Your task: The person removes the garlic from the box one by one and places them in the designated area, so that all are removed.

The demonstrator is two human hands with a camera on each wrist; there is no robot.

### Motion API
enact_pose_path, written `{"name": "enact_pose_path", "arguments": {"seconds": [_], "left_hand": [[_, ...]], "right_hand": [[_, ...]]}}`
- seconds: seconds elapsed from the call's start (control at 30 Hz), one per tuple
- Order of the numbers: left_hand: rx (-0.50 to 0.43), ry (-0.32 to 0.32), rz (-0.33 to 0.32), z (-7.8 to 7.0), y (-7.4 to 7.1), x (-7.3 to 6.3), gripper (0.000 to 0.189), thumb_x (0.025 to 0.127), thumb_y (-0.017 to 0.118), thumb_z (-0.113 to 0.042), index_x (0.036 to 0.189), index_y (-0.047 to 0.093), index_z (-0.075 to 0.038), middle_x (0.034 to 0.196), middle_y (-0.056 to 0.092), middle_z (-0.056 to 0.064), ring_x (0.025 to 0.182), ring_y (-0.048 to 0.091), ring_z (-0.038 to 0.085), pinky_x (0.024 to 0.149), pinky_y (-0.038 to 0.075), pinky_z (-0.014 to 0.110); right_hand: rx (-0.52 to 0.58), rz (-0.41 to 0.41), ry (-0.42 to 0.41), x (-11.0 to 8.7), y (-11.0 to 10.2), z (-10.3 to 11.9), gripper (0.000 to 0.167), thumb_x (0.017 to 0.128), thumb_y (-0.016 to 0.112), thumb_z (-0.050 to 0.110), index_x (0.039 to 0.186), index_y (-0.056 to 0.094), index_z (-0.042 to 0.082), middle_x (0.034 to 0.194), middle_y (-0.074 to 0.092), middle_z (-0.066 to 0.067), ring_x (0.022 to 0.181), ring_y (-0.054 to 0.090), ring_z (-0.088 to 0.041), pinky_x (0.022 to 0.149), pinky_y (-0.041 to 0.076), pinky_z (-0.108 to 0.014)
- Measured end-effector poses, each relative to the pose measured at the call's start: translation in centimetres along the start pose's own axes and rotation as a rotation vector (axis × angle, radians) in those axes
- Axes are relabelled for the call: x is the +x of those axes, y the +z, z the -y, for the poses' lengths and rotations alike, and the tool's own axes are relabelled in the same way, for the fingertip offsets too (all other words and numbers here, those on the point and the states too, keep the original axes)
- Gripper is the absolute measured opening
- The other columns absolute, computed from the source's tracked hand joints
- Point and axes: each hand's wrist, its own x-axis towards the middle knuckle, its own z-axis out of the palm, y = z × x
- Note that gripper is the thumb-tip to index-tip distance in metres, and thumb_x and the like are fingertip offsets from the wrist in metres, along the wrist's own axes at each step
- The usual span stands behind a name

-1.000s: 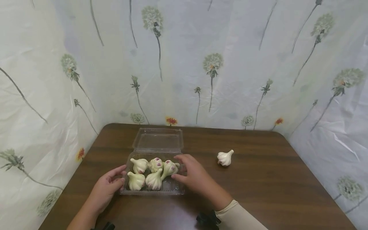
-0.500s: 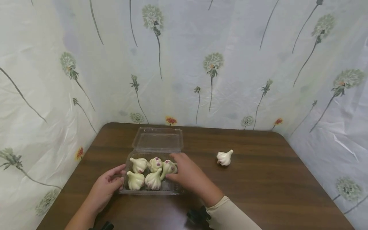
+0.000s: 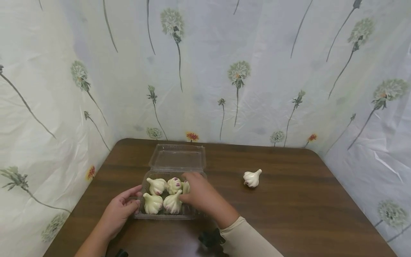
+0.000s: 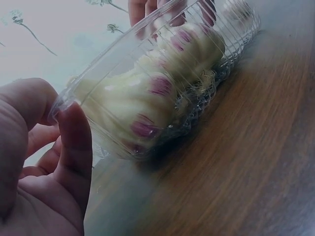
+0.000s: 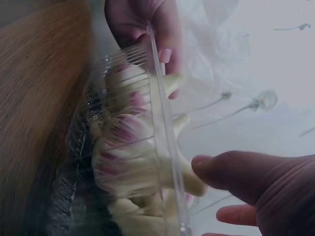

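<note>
A clear plastic clamshell box lies open on the table, holding several garlic bulbs with purple streaks. My left hand pinches the box's left rim between thumb and finger, as the left wrist view shows. Over the box's right side is my right hand, its thumb and fingers apart around the rightmost garlic bulb, which it mostly hides. In the right wrist view the thumb comes right at a bulb's stem. Another garlic bulb sits by itself on the table, right of the box.
The box's lid is folded back toward the far edge of the brown wooden table. Behind and on both sides hangs a pale sheet printed with dandelions. A dark object shows beside the right sleeve.
My right hand has moved left, farther over the box, and now covers most of the rightmost bulb. The left hand keeps its hold on the rim, and the lone bulb stays put.
</note>
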Motion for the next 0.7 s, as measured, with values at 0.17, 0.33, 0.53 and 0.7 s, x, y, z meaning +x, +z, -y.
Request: {"name": "enact_pose_path", "arguments": {"seconds": [0.17, 0.33, 0.53, 0.7], "left_hand": [[-0.003, 0.004, 0.001, 0.1, 0.0, 0.0, 0.055, 0.099, 0.063, -0.002, 0.152, 0.050, -0.001, 0.136, 0.052, 0.018, 0.085, 0.064, 0.012, 0.076, 0.059, 0.027], [-0.006, 0.009, 0.010, -0.1, -0.1, 0.0, 0.055, 0.099, 0.064, -0.003, 0.153, 0.049, 0.000, 0.136, 0.051, 0.020, 0.086, 0.064, 0.013, 0.075, 0.059, 0.027], [-0.016, 0.001, 0.016, -0.1, 0.0, 0.0, 0.056, 0.099, 0.063, -0.002, 0.153, 0.048, -0.001, 0.136, 0.052, 0.019, 0.085, 0.064, 0.013, 0.076, 0.060, 0.027], [-0.022, 0.019, 0.031, -0.1, 0.1, -0.1, 0.058, 0.098, 0.064, -0.002, 0.153, 0.046, 0.001, 0.137, 0.051, 0.022, 0.084, 0.064, 0.012, 0.077, 0.059, 0.026]], "right_hand": [[-0.018, -0.004, 0.012, 0.5, 0.7, 0.0, 0.066, 0.084, 0.086, 0.030, 0.140, 0.061, 0.005, 0.139, 0.057, -0.019, 0.127, 0.057, -0.037, 0.103, 0.054, -0.049], [-0.030, -0.019, 0.027, 0.7, 1.3, -0.2, 0.062, 0.081, 0.086, 0.020, 0.136, 0.063, 0.005, 0.135, 0.054, -0.019, 0.122, 0.054, -0.038, 0.097, 0.054, -0.047], [-0.102, -0.040, 0.017, 0.6, 1.8, -0.3, 0.051, 0.086, 0.077, 0.008, 0.136, 0.064, 0.006, 0.131, 0.049, -0.016, 0.120, 0.049, -0.038, 0.092, 0.054, -0.045], [-0.196, -0.127, -0.004, 0.5, 2.3, -0.1, 0.033, 0.094, 0.063, 0.002, 0.126, 0.068, 0.009, 0.121, 0.050, -0.013, 0.106, 0.052, -0.035, 0.079, 0.055, -0.043]]}}
